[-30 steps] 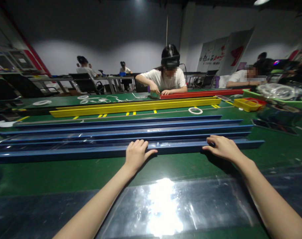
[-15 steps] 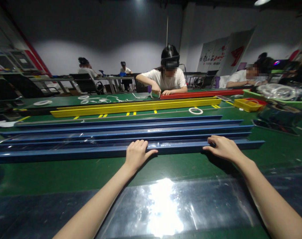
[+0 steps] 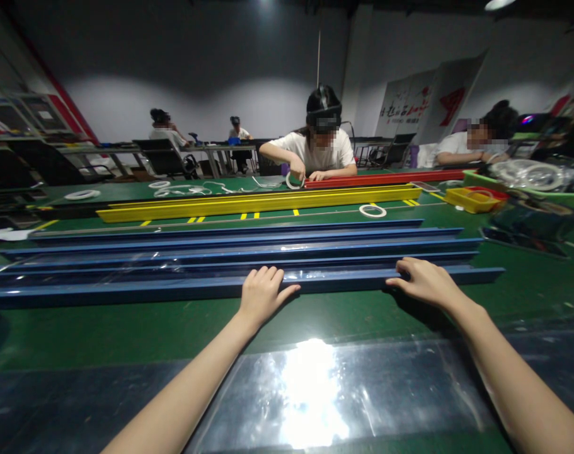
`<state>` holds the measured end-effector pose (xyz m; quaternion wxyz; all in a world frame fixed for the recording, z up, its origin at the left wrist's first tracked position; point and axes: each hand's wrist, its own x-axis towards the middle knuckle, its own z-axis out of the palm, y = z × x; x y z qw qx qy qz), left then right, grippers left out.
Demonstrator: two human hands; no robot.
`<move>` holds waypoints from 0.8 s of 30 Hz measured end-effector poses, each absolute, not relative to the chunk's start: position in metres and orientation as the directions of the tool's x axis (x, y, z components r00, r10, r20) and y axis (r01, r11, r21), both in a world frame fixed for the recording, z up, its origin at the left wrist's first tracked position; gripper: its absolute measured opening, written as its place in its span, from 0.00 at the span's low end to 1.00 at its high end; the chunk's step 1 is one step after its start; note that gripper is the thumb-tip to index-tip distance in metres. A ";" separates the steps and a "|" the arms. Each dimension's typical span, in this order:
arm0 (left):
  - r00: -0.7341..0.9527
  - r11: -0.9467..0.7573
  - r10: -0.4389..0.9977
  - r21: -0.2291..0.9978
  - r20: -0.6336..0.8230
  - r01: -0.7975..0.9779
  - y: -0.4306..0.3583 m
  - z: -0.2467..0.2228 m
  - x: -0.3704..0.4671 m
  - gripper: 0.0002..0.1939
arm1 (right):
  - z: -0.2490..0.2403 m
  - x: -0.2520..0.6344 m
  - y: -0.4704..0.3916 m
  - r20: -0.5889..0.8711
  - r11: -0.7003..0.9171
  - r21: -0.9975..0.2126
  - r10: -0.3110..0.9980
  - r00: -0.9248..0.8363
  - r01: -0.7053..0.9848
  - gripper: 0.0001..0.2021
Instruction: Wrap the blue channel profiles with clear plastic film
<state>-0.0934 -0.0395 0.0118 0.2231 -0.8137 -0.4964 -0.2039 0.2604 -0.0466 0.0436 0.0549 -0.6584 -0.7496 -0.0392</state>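
Several long blue channels lie side by side across the green table (image 3: 140, 337). My left hand (image 3: 262, 295) grips the near wall of the closest blue channel (image 3: 343, 283) around its middle, fingers over the top edge and thumb along the front. Farther right, my right hand (image 3: 423, 281) is closed over the same wall, with the thumb in front and the fingertips hidden inside the channel. Clear film (image 3: 159, 263) shines in the channels on the left. Closer to me, a wide glossy transparent sheet (image 3: 239, 391) lies flat and reflects a bright light.
Beyond the blue channels are yellow channels (image 3: 258, 203), a red channel (image 3: 385, 179) and a white tape roll (image 3: 372, 211). A yellow bin (image 3: 470, 199) and a green crate (image 3: 573, 197) stand at the right. Across the table a person (image 3: 322, 148) holds another roll.
Both hands keep their hold on the blue channel, which stays in place. The view shifts very slightly; the person at the far right has raised their head a little.
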 end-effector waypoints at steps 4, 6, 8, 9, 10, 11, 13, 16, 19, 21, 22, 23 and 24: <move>0.431 -0.416 0.709 -0.163 0.559 0.895 -0.040 0.013 -0.093 0.23 | 0.044 0.260 -0.047 0.127 0.130 -0.010 0.984 -0.128 0.991 0.17; 0.440 -0.428 0.702 -0.163 0.560 0.889 -0.041 0.014 -0.093 0.23 | 0.044 0.260 -0.047 0.126 0.129 -0.010 0.984 -0.127 0.992 0.17; 0.459 -0.450 0.691 -0.165 0.559 0.878 -0.042 0.014 -0.092 0.22 | 0.044 0.260 -0.047 0.123 0.128 -0.005 0.984 -0.126 0.992 0.17; 0.469 -0.461 0.684 -0.166 0.559 0.872 -0.042 0.015 -0.092 0.21 | 0.044 0.260 -0.047 0.122 0.128 -0.002 0.984 -0.127 0.992 0.17; 0.477 -0.472 0.677 -0.166 0.560 0.866 -0.042 0.015 -0.092 0.21 | 0.044 0.260 -0.047 0.120 0.129 -0.001 0.985 -0.128 0.992 0.17; 0.482 -0.479 0.671 -0.166 0.563 0.862 -0.042 0.015 -0.091 0.21 | 0.044 0.260 -0.047 0.119 0.130 0.000 0.984 -0.129 0.992 0.17; 0.483 -0.484 0.662 -0.165 0.573 0.860 -0.043 0.015 -0.091 0.20 | 0.044 0.260 -0.047 0.119 0.132 0.003 0.984 -0.131 0.991 0.17; 0.474 -0.479 0.650 -0.164 0.594 0.862 -0.042 0.014 -0.090 0.20 | 0.043 0.260 -0.046 0.120 0.129 0.004 0.984 -0.129 0.992 0.17; 0.462 -0.474 0.639 -0.159 0.615 0.866 -0.041 0.012 -0.091 0.20 | 0.043 0.260 -0.046 0.121 0.130 -0.007 0.984 -0.128 0.992 0.17; 0.456 -0.474 0.639 -0.150 0.619 0.868 -0.040 0.012 -0.091 0.20 | 0.043 0.260 -0.046 0.123 0.132 -0.012 0.984 -0.129 0.991 0.17; 0.454 -0.476 0.641 -0.144 0.618 0.868 -0.040 0.011 -0.091 0.20 | 0.043 0.260 -0.046 0.125 0.132 -0.012 0.984 -0.130 0.991 0.17; 0.453 -0.477 0.644 -0.139 0.617 0.868 -0.039 0.011 -0.091 0.20 | 0.043 0.260 -0.046 0.128 0.134 -0.009 0.983 -0.132 0.991 0.17; 0.452 -0.479 0.646 -0.136 0.615 0.867 -0.039 0.011 -0.091 0.20 | 0.043 0.260 -0.047 0.132 0.138 -0.003 0.982 -0.136 0.990 0.17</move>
